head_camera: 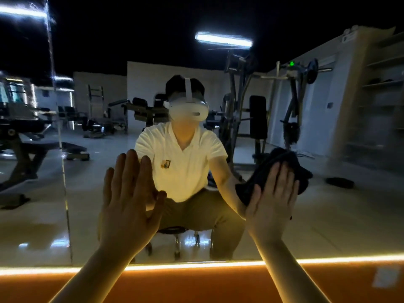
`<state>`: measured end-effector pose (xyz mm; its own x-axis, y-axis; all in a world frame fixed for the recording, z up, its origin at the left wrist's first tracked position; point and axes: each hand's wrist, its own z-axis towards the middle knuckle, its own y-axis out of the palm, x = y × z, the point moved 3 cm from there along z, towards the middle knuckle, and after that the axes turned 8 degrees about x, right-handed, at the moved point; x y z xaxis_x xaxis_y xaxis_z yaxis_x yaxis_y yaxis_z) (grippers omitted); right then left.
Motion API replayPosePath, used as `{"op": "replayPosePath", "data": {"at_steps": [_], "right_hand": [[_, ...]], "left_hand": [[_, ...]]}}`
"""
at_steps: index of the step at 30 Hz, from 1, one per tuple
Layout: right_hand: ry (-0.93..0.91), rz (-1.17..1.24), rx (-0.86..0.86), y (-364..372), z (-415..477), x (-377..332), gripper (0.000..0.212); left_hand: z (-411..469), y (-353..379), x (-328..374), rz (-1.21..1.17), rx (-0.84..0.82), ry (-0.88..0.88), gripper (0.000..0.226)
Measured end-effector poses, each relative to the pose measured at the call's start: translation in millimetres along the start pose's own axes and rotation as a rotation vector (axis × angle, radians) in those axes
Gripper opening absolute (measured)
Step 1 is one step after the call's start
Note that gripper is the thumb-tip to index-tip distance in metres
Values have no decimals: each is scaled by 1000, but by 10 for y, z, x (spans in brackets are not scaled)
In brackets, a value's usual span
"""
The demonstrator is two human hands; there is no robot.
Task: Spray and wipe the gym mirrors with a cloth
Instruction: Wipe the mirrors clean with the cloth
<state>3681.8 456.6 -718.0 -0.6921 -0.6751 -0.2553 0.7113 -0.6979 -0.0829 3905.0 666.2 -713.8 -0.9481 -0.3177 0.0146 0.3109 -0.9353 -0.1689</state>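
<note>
Right hand [273,200] lay flat, fingers together, palm pressing dark cloth [282,159] against mirror [328,204]; cloth bunched under and above fingers, edges spilling past them. Left hand [129,200] was spread, empty, palm flat on glass, well apart from cloth. Cloth looked soft, limp, light: likely bunches and slips under palm unless pinned by full flat hand. Glass looked hard, slick, breakable: even pressure seemed wiser than leaning weight. Vertical seam [64,182] sat left of left hand; glowing light strip [196,264] ran below mirror. No spray bottle in view.
</note>
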Motion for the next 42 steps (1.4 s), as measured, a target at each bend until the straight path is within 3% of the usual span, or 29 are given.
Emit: {"op": "replayPosePath", "data": {"at_steps": [3,5,12,16,20,26,28,31,38,42], "right_hand": [[104,38,-7,5,-47,-195,61],[45,67,-37,9,-140,-396,60],[-598,207,-270,75,-835,-1487,57],[-861,184,-345,80,-1065,-1449,52],[-754,132,-310,16,-911,-793,62],[-205,-10,-293,-258,-570,445,62],[-130,-49,-284,-283,-570,531,68],[-219,16,-278,-249,-675,227,69],[-708,177,-318,-65,-1179,-1119,67],[-861,118,-374,-50,-1333,-1244,77]], "left_hand": [[-2,-41,-5,-10,-2,20,90],[-68,-69,-31,-21,12,26,87],[-363,-199,-306,-11,-42,68,73],[-403,-203,-332,-15,-23,68,69],[-391,-127,-173,-58,-29,68,78],[-405,-45,-64,-78,-18,67,71],[-395,-42,-77,-77,-25,63,71],[-394,-71,-124,-70,-43,77,74],[-538,-241,-379,-40,-70,73,84],[-588,-243,-423,-41,-101,88,88]]}}
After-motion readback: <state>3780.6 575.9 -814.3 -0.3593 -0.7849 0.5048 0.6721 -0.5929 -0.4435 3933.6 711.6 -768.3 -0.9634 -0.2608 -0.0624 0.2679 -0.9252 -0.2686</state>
